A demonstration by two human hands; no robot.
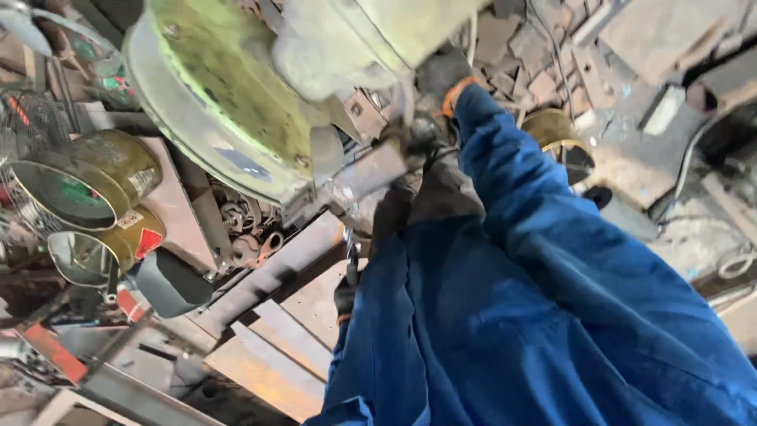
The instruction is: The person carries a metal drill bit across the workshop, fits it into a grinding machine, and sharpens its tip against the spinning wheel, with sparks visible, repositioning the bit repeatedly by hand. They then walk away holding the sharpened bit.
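Observation:
Both my arms are in blue sleeves, and both hands wear dark gloves with orange cuffs. My right hand reaches up against the underside of a big worn green machine with a round guard; its fingers are blurred and partly hidden. Just below that hand, a rusty flat metal bar lies slanted under the machine. My left hand is lower, at the edge of rusty steel plates. It seems closed around a small thin metal piece that sticks up from it.
Two open olive tins lie on their sides at the left, next to a wire fan guard. Small looped metal parts are heaped under the machine. Another brass-coloured tin stands on the broken brick floor at the right.

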